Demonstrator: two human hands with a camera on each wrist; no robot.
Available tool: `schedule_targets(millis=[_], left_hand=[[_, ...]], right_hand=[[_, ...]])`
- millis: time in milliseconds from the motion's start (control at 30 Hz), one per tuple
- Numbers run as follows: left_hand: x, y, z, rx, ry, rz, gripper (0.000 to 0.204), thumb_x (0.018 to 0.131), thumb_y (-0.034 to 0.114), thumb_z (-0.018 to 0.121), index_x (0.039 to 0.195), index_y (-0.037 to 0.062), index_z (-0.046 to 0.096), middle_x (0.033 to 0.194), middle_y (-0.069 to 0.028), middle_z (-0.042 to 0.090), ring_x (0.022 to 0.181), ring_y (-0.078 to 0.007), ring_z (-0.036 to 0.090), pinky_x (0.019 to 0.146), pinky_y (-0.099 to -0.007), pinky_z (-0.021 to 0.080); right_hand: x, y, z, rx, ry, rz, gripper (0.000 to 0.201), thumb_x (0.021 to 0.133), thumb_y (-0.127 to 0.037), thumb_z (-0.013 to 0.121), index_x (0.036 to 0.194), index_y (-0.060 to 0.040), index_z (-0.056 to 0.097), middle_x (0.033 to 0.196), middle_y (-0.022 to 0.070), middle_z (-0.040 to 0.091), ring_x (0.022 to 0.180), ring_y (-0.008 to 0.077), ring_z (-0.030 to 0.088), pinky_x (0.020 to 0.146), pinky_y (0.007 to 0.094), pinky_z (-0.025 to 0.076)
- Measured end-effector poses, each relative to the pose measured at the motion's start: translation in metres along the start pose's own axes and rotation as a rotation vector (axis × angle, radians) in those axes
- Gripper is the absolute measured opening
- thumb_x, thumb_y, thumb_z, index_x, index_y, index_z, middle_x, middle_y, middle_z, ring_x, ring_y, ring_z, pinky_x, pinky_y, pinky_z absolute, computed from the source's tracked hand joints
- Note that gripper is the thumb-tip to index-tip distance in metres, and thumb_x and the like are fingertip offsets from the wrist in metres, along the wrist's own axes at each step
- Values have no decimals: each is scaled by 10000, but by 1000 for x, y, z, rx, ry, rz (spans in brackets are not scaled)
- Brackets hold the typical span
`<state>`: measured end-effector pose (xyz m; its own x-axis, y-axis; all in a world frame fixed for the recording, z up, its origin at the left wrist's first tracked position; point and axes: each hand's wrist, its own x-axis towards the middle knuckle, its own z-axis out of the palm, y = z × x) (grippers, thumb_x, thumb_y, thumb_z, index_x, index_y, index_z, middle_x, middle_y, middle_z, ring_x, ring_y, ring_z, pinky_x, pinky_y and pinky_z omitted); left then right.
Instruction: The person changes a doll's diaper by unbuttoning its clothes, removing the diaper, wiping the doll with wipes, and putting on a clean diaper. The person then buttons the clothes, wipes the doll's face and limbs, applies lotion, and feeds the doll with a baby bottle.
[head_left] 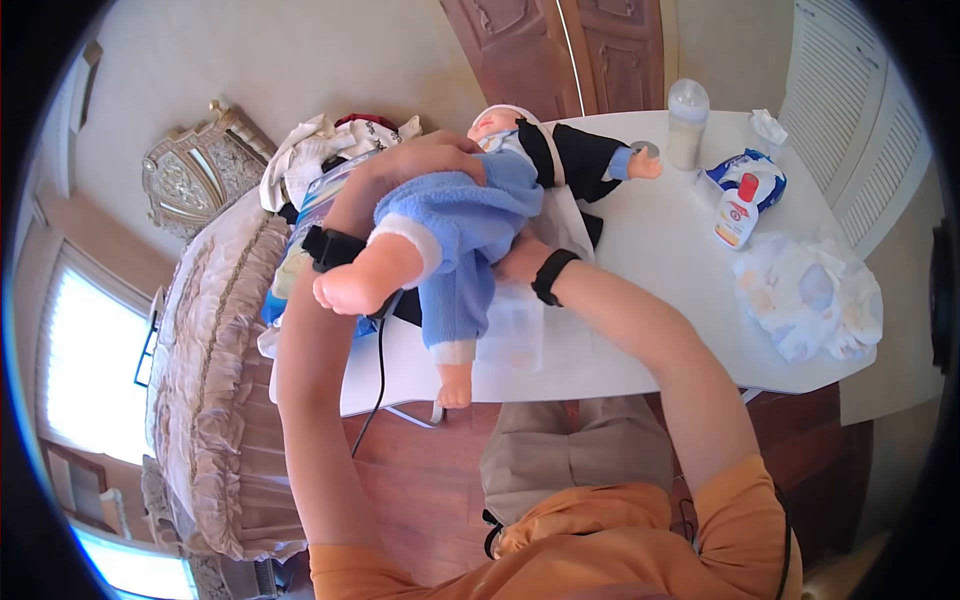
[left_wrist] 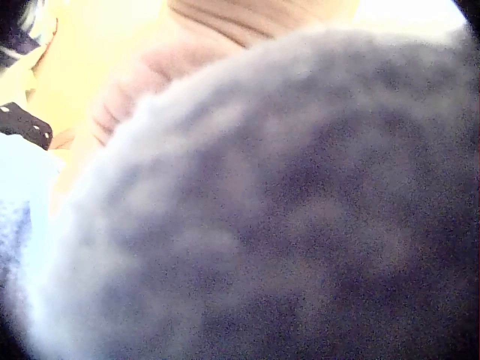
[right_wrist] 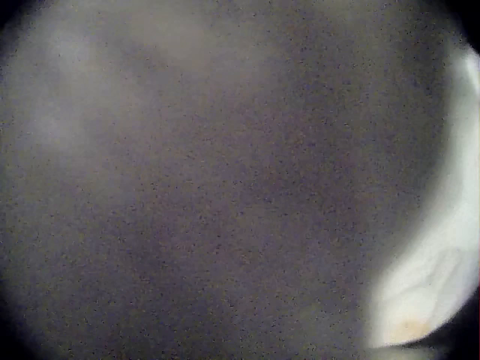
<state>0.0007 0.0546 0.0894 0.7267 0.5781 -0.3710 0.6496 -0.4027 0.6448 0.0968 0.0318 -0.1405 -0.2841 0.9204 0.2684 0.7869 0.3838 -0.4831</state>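
Observation:
A baby doll (head_left: pixel 455 215) in blue fleece trousers with white cuffs is held above the white table, its bare feet toward me and its head far side. A black garment (head_left: pixel 585 160) covers its outstretched arm. My left hand (head_left: pixel 425 160) grips the doll across its middle from the left. Low on the doll's right side is my right hand (head_left: pixel 522 258), its fingers hidden behind the blue cloth. Blurred trouser cloth (left_wrist: pixel 262 210) fills most of the left wrist view. Dark blur covers most of the right wrist view, beside a pale strip.
On the table (head_left: pixel 640 340) at right stand a baby bottle (head_left: pixel 687 125) and a red-capped bottle (head_left: pixel 737 212), near a wipes pack (head_left: pixel 765 178) and a patterned white bundle (head_left: pixel 810 297). Piled clothes (head_left: pixel 320 150) lie at left, beside a ruffled bed (head_left: pixel 215 370). A cable (head_left: pixel 378 385) hangs from my left wrist.

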Motion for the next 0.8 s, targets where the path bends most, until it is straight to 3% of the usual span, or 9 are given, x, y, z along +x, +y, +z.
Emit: schedule_targets(millis=[133,200,267,333,467,533,633,767,800], left_hand=[[5,-11,5,144,102,49,580,604,283,637,1080,-28,521,1050,-146,532,1002,-234,485,845,-269,378],[7,-14,5,142,75,66,588,602,289,637,1083,-28,518,1047,-149,534,997,-236,489,840,-271,381],[-7,-5,14,120,38,35,604,599,310,631,1084,-29,514,1042,-159,535,988,-233,495,820,-272,389],[-11,-3,19,159,32,25,603,602,320,625,1084,-24,515,1049,-161,533,988,-230,497,821,-274,388],[-7,-6,31,286,18,51,626,627,339,613,1134,-3,480,1073,-163,513,985,-228,495,830,-272,384],[-8,0,43,319,-16,50,639,640,339,619,1155,-3,459,1071,-159,502,981,-224,489,822,-261,388],[-7,4,66,521,-11,33,661,650,378,618,1161,-4,445,1094,-185,489,997,-246,485,838,-281,391],[-16,10,96,372,-19,-110,673,663,407,624,1159,-1,422,1099,-213,445,959,-294,508,843,-337,401],[-12,-2,106,494,79,26,653,675,388,623,1159,1,416,1102,-221,431,939,-311,515,834,-344,407]], right_hand=[[-16,-15,-20,213,-124,143,586,792,-487,396,1277,-164,333,1344,89,302,1261,278,215,1024,346,203],[-29,-32,-59,-26,-291,-198,526,807,-452,402,1247,-166,382,1290,103,381,1211,299,310,1003,355,262],[-41,-50,-83,-83,-528,-99,409,818,-364,444,1131,-103,488,1124,121,514,1086,268,450,927,368,351],[-70,-42,-95,-217,-460,-118,544,781,-399,519,1157,-14,438,1273,177,348,1203,341,288,953,444,300],[-107,-14,-79,-332,-344,-80,558,776,-374,529,1162,14,422,1301,175,302,1223,357,227,954,472,283],[-105,3,-63,-350,-87,-169,578,743,-380,554,1183,-31,419,1198,196,428,1160,342,348,924,457,323],[-93,8,-71,-133,-276,-33,506,738,-328,559,1159,-65,460,1170,187,460,1142,336,370,928,457,320],[-101,25,-81,186,5,-99,312,743,-190,527,1008,-25,547,1020,204,548,903,350,542,770,363,441],[-104,28,-83,185,-9,-109,312,743,-190,527,1008,-25,547,1020,204,548,903,350,542,770,363,441]])
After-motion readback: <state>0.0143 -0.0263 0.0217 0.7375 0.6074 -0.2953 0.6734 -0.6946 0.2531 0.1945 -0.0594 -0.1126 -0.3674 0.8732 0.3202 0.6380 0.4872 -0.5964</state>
